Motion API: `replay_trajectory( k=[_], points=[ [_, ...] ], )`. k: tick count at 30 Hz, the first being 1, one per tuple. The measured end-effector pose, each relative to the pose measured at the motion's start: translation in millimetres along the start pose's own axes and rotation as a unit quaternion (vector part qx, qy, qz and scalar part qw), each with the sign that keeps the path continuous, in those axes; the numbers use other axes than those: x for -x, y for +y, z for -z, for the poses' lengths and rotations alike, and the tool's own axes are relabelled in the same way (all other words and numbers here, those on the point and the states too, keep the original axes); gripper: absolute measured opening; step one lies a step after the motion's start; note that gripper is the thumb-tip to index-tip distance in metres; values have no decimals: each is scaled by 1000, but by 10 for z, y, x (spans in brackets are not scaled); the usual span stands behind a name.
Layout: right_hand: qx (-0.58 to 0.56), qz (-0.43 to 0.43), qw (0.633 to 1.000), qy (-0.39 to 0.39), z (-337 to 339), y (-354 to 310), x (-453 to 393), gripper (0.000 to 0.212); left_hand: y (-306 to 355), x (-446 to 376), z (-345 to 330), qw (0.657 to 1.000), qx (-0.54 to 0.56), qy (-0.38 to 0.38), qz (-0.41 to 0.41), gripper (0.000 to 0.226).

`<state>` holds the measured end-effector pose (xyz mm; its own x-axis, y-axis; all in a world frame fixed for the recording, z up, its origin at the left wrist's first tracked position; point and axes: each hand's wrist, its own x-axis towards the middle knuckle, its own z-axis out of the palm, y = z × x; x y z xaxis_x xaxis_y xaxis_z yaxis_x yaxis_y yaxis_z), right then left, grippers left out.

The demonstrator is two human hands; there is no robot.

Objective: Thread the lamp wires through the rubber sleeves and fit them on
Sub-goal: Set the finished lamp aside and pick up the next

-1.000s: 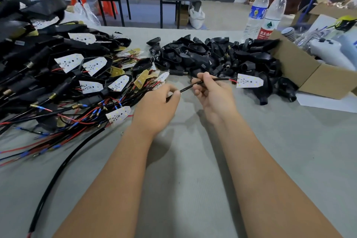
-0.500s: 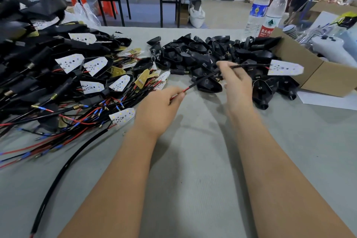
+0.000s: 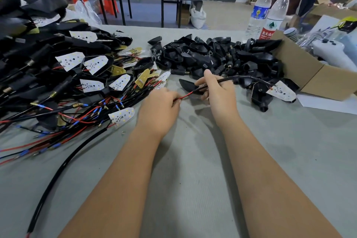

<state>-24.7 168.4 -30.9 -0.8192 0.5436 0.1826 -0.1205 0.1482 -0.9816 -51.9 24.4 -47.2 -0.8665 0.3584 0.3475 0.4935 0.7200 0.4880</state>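
My right hand (image 3: 218, 91) pinches a black rubber sleeve (image 3: 243, 77) that curves out to the right. A white LED lamp board (image 3: 281, 91) hangs at the sleeve's far end. Red wire (image 3: 183, 96) comes out of the sleeve's near end, and my left hand (image 3: 160, 106) pinches its tip. Both hands hover just above the grey table (image 3: 193, 170). A heap of black lamp housings (image 3: 212, 56) lies right behind my hands.
Wired lamp boards and housings (image 3: 67, 83) are piled at the left, with a long black sleeve (image 3: 58, 170) trailing toward me. A cardboard box (image 3: 313, 71) and two water bottles (image 3: 270, 17) stand at the right. White paper (image 3: 328, 104) lies beside the box.
My right hand came down and back toward me with the sleeve, and the lamp board dropped lower at the right. More red wire shows between my hands.
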Motion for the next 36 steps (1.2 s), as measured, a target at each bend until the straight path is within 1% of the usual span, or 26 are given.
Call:
replay_trajectory(
  k=[3, 5, 7, 11, 13, 15, 17, 18, 19, 21, 22, 23, 24, 25, 26, 27, 29, 31, 32, 34, 36],
  points=[
    [3, 11, 1000, -20, -15, 9, 27, 26, -11, 13, -8, 999, 19, 30, 0, 23],
    [49, 38, 997, -39, -15, 28, 18, 23, -10, 24, -14, 999, 31, 41, 2, 23],
    [92, 44, 993, -53, -16, 42, 14, 30, 1, 35, -14, 998, 44, 46, -8, 23],
    [124, 12, 992, -32, -11, 53, 0, 43, 16, 55, 1, 995, 78, 58, -29, 21],
    [123, 5, 992, -16, -11, 46, 2, 47, 28, 61, -6, 993, 99, 56, -26, 19],
    [107, 10, 994, 2, -16, 54, -5, 49, 53, 61, 4, 991, 109, 80, -18, 17],
    [85, 22, 996, 7, -19, 60, -3, 53, 72, 53, 31, 984, 125, 123, 7, 31],
    [74, 27, 997, 9, -21, 60, 0, 56, 77, 47, 49, 976, 163, 142, 30, 34],
    [67, 33, 997, 10, -21, 58, 1, 57, 75, 39, 70, 960, 226, 157, 58, 33],
    [53, 45, 998, 7, -25, 49, 10, 59, 79, 23, 125, 902, 383, 164, 112, 29],
    [39, 44, 998, 1, -27, 45, 15, 58, 79, 19, 152, 872, 444, 155, 133, 26],
    [18, 39, 999, -9, -27, 41, 17, 56, 71, 11, 175, 851, 484, 138, 148, 24],
    [-1, 30, 999, -19, -25, 31, 22, 53, 63, 3, 187, 839, 507, 114, 158, 22],
    [-15, 21, 999, -29, -21, 21, 27, 48, 53, -7, 186, 837, 515, 85, 163, 21],
    [-21, 12, 999, -39, -16, 12, 31, 45, 48, -10, 170, 846, 505, 57, 162, 18],
    [-21, 4, 999, -48, -11, 7, 30, 44, 38, -15, 137, 865, 476, 33, 154, 15],
    [-9, -6, 998, -64, 2, -2, 19, 49, 24, -14, 55, 910, 398, 3, 117, 11],
    [-1, -6, 996, -91, 11, -10, 10, 58, 22, -5, -15, 937, 341, -19, 74, 22],
    [-5, -6, 995, -101, 13, -16, 9, 60, 25, 1, -32, 945, 320, -28, 55, 29],
    [-20, -5, 993, -113, 16, -32, 8, 56, 31, 16, -35, 956, 290, -47, 22, 38],
    [-29, 2, 991, -132, 6, -44, 10, 48, 37, 22, -34, 959, 274, -71, 9, 37]
  ],
)
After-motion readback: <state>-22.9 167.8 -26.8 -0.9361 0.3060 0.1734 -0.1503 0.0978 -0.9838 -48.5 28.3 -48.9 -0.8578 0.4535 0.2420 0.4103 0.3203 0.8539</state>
